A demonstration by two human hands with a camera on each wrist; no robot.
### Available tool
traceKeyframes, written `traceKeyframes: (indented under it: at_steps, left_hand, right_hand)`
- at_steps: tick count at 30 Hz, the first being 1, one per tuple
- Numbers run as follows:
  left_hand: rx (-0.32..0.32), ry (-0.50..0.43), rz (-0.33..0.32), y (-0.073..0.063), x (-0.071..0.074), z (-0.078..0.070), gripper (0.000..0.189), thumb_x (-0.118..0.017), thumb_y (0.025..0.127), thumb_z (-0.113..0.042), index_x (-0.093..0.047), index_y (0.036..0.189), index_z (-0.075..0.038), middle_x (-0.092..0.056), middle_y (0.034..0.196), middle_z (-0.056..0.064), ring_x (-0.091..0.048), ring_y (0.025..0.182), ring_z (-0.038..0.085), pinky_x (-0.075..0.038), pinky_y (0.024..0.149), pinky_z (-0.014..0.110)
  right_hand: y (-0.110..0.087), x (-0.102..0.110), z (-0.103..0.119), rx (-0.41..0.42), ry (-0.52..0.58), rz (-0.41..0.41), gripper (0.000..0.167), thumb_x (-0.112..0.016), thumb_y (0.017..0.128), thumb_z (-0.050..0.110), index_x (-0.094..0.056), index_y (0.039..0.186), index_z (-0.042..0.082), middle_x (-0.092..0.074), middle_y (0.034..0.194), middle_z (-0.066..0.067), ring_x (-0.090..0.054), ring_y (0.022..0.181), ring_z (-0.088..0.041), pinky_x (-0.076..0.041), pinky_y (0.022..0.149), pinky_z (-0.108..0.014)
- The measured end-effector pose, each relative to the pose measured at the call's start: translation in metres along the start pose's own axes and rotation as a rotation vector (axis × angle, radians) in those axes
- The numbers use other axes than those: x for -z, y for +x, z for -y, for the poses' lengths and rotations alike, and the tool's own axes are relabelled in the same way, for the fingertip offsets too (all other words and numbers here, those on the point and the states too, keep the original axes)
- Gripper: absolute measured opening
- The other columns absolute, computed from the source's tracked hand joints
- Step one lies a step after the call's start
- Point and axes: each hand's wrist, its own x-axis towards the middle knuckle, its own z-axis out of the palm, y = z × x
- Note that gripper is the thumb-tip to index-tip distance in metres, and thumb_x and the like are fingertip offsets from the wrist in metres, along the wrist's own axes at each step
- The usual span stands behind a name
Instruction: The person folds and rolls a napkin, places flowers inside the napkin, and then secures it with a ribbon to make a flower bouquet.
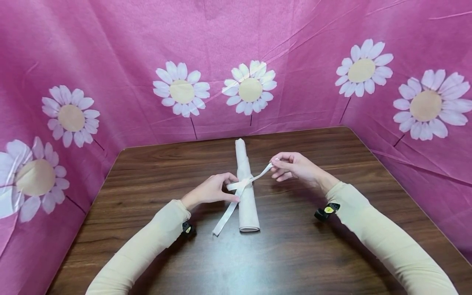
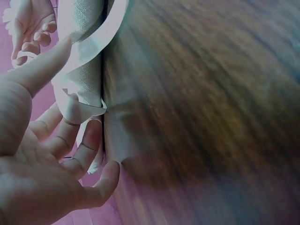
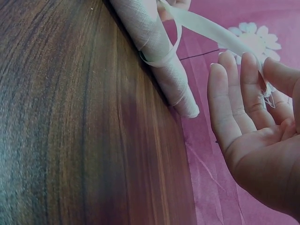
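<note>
A rolled pale cloth (image 1: pixel 248 209) lies lengthwise on the table, with a white ribbon (image 1: pixel 228 217) wrapped around its middle and crossed on top. One ribbon tail runs down to the tabletop at the left; the other rises to the right. My right hand (image 1: pixel 298 169) pinches that raised tail between thumb and forefinger, near its frayed end (image 3: pixel 268 96). At the roll's left side is my left hand (image 1: pixel 213 188), thumb and fingers spread apart. In the left wrist view its fingers (image 2: pixel 63 140) touch a ribbon loop (image 2: pixel 82 111), and the thumb reaches over the roll.
The brown wood-grain table (image 1: pixel 147 172) has rounded far corners. A pink cloth backdrop (image 1: pixel 121 61) with large white daisies surrounds its back and sides. Dark bands with small devices (image 1: pixel 327 211) sit at both wrists, over cream sleeves.
</note>
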Motion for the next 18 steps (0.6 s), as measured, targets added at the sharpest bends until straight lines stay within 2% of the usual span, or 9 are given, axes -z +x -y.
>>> traceKeyframes:
  at_steps: [6, 11, 18]
  left_hand:
    - [-0.001, -0.009, -0.028, 0.0008, -0.0008, -0.0020, 0.049, -0.092, 0.075, -0.023, -0.068, 0.115, -0.009, -0.069, 0.086, 0.004, -0.060, 0.073, 0.016, -0.046, 0.067, 0.026]
    - [0.007, -0.006, -0.044, 0.0043, -0.0021, 0.0001, 0.037, -0.090, 0.078, -0.025, -0.071, 0.106, -0.011, -0.070, 0.086, 0.000, -0.056, 0.073, 0.013, -0.044, 0.066, 0.024]
    - [-0.015, 0.000, -0.082, 0.0076, -0.0040, 0.0006, 0.021, -0.089, 0.079, -0.025, -0.073, 0.088, -0.013, -0.059, 0.074, -0.010, -0.048, 0.067, 0.007, -0.041, 0.061, 0.024]
  right_hand:
    - [0.0007, 0.0008, -0.0008, 0.010, 0.007, 0.007, 0.015, -0.063, 0.103, 0.016, -0.066, 0.111, 0.004, -0.068, 0.099, -0.022, -0.073, 0.083, -0.024, -0.060, 0.078, -0.046]
    - [0.0019, 0.0028, -0.0022, 0.017, 0.009, 0.004, 0.015, -0.062, 0.103, 0.016, -0.066, 0.111, 0.005, -0.068, 0.098, -0.021, -0.073, 0.082, -0.023, -0.060, 0.078, -0.046]
    - [0.0022, 0.0037, -0.0030, 0.010, 0.018, -0.002, 0.013, -0.061, 0.103, 0.017, -0.067, 0.111, 0.007, -0.068, 0.098, -0.020, -0.073, 0.082, -0.023, -0.060, 0.077, -0.044]
